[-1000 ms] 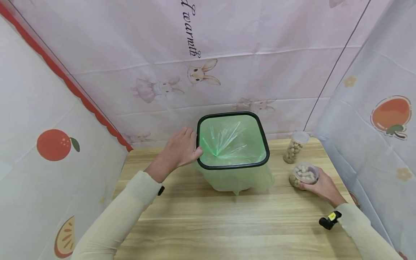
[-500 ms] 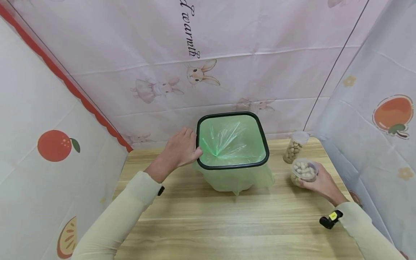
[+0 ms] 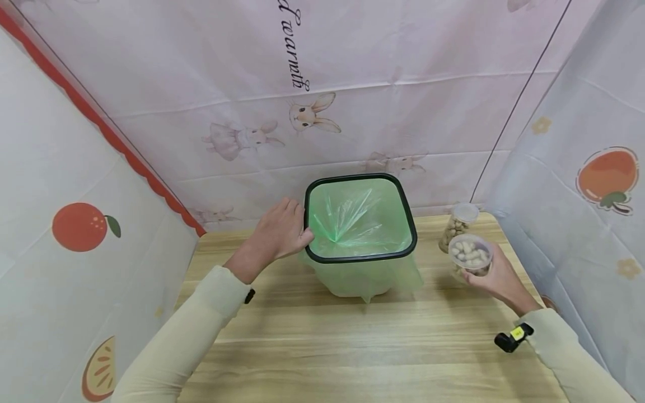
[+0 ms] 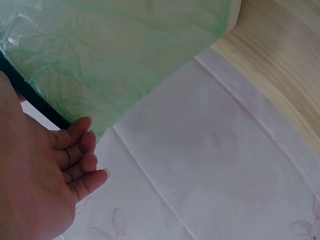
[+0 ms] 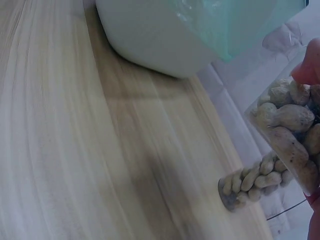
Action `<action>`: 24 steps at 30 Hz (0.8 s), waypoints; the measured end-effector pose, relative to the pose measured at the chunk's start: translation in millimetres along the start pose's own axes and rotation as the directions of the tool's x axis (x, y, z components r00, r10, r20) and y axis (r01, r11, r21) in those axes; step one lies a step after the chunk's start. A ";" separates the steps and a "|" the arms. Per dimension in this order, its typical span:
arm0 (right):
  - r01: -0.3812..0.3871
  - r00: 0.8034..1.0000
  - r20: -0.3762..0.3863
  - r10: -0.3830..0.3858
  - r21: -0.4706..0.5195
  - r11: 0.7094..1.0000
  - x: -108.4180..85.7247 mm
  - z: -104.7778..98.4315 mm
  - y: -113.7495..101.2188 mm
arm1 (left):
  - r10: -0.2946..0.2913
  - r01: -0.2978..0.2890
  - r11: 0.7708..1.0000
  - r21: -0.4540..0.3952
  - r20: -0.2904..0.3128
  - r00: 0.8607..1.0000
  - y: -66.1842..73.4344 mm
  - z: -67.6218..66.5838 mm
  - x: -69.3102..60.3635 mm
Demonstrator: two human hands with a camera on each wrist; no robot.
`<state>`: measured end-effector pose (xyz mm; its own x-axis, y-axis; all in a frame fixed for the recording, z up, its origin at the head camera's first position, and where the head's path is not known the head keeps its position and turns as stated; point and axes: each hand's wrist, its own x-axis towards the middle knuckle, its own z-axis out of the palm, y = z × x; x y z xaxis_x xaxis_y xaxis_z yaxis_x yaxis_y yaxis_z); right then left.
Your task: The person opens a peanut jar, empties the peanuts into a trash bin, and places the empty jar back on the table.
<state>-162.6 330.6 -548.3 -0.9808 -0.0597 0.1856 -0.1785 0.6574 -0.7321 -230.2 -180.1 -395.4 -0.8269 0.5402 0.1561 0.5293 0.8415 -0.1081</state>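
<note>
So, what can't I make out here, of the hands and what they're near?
- Floor of the bin: head view, covered by the green bag.
- Upper end of the standing jar: right wrist view, behind the held jar.
- Most of the right hand: right wrist view, cut off by the right edge.
- Part of the left hand: left wrist view, cut off by the left edge.

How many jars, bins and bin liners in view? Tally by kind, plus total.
Peanut jars: 2 (one in the right hand, one standing on the table)
Bin: 1
Green liner: 1
Total: 4
</note>
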 end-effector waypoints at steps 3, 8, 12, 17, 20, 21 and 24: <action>0.012 1.000 -0.005 -0.012 0.015 1.000 -0.4 -2.6 -9.1 | 0.000 0.000 1.000 -0.003 -0.003 1.000 0.1 -0.4 -0.4; 0.037 0.999 -0.030 -0.037 -0.005 0.999 0.6 -6.6 -23.9 | 0.002 -0.002 1.000 -0.003 -0.009 1.000 -0.2 -0.5 -0.3; 0.071 0.996 -0.047 -0.071 0.008 0.997 3.6 -7.6 -32.3 | 0.001 -0.001 1.000 -0.005 -0.010 1.000 -0.6 -0.6 0.1; 0.148 0.987 -0.068 -0.145 0.045 0.988 8.5 -9.7 -41.6 | 0.004 -0.004 1.000 -0.006 -0.004 1.000 -1.2 -0.8 0.7; 0.188 0.980 -0.079 -0.183 0.059 0.980 11.1 -13.3 -47.9 | 0.008 -0.008 1.000 -0.008 0.003 1.000 -1.2 -1.6 0.7; 0.196 0.978 -0.081 -0.190 0.064 0.979 12.5 -14.6 -50.2 | 0.009 -0.009 1.000 -0.010 0.002 1.000 -1.1 -2.1 0.6; 0.207 0.976 -0.086 -0.202 0.059 0.977 15.5 -18.5 -56.9 | 0.013 -0.013 1.000 -0.010 -0.004 1.000 -1.1 -2.8 0.4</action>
<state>-166.2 306.2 -491.6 -0.9141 -0.1259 0.3854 -0.3821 0.5851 -0.7153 -230.6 -180.8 -392.5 -0.8189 0.5514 0.1590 0.5423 0.8342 -0.1001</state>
